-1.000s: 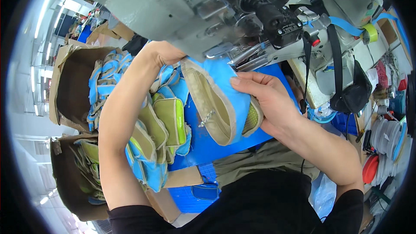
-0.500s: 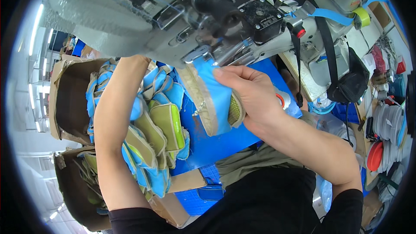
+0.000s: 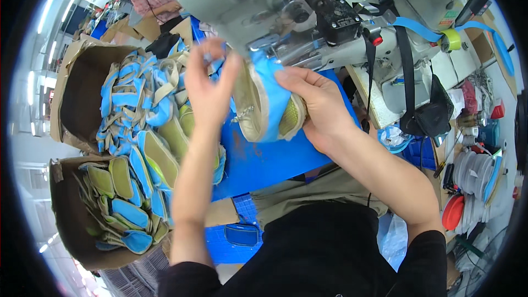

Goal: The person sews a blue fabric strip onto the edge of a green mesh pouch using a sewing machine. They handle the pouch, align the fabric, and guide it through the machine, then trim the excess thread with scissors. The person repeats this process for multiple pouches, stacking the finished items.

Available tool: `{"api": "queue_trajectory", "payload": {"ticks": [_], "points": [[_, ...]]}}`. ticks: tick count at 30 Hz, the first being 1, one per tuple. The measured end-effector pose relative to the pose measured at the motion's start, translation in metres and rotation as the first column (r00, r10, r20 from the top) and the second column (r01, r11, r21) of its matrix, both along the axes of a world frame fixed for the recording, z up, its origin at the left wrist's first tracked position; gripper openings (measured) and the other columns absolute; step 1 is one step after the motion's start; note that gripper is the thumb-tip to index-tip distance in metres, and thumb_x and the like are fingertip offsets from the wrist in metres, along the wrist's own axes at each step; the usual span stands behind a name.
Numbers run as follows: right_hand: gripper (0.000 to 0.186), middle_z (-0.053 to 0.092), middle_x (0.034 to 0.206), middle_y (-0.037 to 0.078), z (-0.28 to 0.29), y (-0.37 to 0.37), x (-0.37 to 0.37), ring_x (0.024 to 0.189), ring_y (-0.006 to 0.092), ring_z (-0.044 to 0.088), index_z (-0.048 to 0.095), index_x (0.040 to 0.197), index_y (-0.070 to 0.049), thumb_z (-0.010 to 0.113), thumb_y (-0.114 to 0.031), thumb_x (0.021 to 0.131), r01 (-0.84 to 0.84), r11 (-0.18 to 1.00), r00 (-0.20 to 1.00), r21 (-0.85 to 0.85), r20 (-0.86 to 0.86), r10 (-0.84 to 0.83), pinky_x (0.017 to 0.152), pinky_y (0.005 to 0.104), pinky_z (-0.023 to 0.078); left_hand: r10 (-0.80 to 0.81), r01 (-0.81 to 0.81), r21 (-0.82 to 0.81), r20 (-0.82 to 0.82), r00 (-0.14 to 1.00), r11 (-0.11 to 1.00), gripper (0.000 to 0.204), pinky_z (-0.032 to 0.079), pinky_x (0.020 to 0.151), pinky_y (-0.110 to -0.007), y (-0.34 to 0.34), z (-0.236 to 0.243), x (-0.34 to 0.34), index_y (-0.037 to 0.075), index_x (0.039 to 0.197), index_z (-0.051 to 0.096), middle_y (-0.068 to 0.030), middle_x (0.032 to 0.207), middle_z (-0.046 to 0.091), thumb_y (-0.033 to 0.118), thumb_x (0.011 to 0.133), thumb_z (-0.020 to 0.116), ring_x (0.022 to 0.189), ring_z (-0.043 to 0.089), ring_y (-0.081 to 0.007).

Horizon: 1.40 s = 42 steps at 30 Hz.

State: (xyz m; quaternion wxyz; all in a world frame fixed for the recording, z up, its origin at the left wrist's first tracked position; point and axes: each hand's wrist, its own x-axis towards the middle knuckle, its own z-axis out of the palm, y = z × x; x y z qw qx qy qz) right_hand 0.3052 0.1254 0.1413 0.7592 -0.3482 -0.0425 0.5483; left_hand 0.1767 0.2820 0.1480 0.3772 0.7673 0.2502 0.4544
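My right hand [image 3: 322, 99] pinches the side of a blue and khaki fabric pouch [image 3: 269, 102] between thumb and fingers. The pouch has a green mesh part at its right and a small metallic bit hanging at its left edge. Its top end reaches up to the working end of a grey sewing machine [image 3: 220, 0]. Just left of the pouch, my left hand [image 3: 212, 77] is raised, blurred by motion, with thumb and fingers apart and nothing visible in them. Behind my left forearm lies a heap of khaki and blue pouches [image 3: 157, 159].
Two cardboard boxes stand at the left; the nearer box [image 3: 66, 209] contains several pouches. Beneath the pouch is a blue table surface [image 3: 247, 159]. Blue tape [image 3: 418, 25] runs over the machine at the right. Far left, another person [image 3: 148, 0] sits. White spools [image 3: 476, 170] stand at the right.
My left hand has come from behind the machine into view beside the pouch. The view has shifted, showing more of the boxes. My right hand still holds the pouch.
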Motion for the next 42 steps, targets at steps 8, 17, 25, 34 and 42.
{"api": "queue_trajectory", "payload": {"ticks": [8, 17, 25, 34, 42], "points": [[0.028, 0.070, 0.088, 0.002, -0.025, -0.037, -0.006, 0.076, 0.0061, 0.062, 0.070, 0.113, 0.003, 0.080, -0.010, 0.090, -0.039, 0.997, 0.903, 0.065, 0.430, 0.007, 0.068, 0.0222, 0.050, -0.193, 0.190, -0.614, 0.061, 0.979, 0.766, 0.024, 0.052, 0.086, -0.029, -0.118, -0.013, -0.051, 0.004, 0.115, 0.066, -0.0074, 0.115, 0.068, 0.014, 0.095, 0.073, 0.099, 0.065, -0.0158], [0.019, 0.071, 0.086, 0.000, -0.040, -0.047, -0.007, 0.078, 0.0056, 0.063, 0.075, 0.106, -0.003, 0.077, -0.007, 0.088, 0.020, 0.990, 0.758, 0.137, 0.643, -0.105, 0.065, 0.0225, 0.045, -0.199, 0.320, -0.772, 0.250, 0.947, 0.549, 0.029, 0.059, 0.079, -0.028, -0.120, 0.004, -0.023, 0.000, 0.120, 0.066, -0.0068, 0.103, 0.075, 0.016, 0.097, 0.073, 0.087, 0.072, -0.0119], [0.019, 0.075, 0.091, 0.004, -0.037, -0.057, 0.006, 0.082, 0.0088, 0.066, 0.076, 0.109, -0.004, 0.072, -0.003, 0.090, -0.069, 0.986, 0.728, 0.154, 0.683, -0.056, 0.072, 0.0264, 0.051, -0.136, 0.250, -0.829, 0.209, 0.968, 0.501, 0.024, 0.060, 0.079, -0.028, -0.127, -0.003, -0.014, 0.001, 0.116, 0.070, -0.0087, 0.104, 0.076, 0.014, 0.096, 0.073, 0.088, 0.072, -0.0126], [0.021, 0.076, 0.092, 0.005, -0.034, -0.057, 0.012, 0.082, 0.0092, 0.066, 0.076, 0.110, -0.003, 0.070, -0.001, 0.091, -0.123, 0.980, 0.702, 0.154, 0.711, -0.024, 0.075, 0.0263, 0.052, -0.184, 0.239, -0.720, 0.155, 0.971, 0.652, 0.019, 0.057, 0.079, -0.026, -0.134, -0.001, -0.011, -0.001, 0.111, 0.072, -0.0086, 0.101, 0.077, 0.005, 0.093, 0.074, 0.088, 0.071, -0.0104], [0.022, 0.074, 0.088, 0.004, -0.027, -0.045, 0.008, 0.077, 0.0069, 0.063, 0.075, 0.104, 0.003, 0.076, -0.017, 0.095, -0.143, 0.987, 0.751, 0.079, 0.658, 0.056, 0.068, 0.0234, 0.049, -0.159, 0.171, -0.664, 0.080, 0.984, 0.728, 0.023, 0.055, 0.071, -0.023, -0.129, -0.009, -0.013, -0.001, 0.111, 0.072, -0.0046, 0.096, 0.076, 0.003, 0.089, 0.077, 0.079, 0.069, -0.0073]]}}
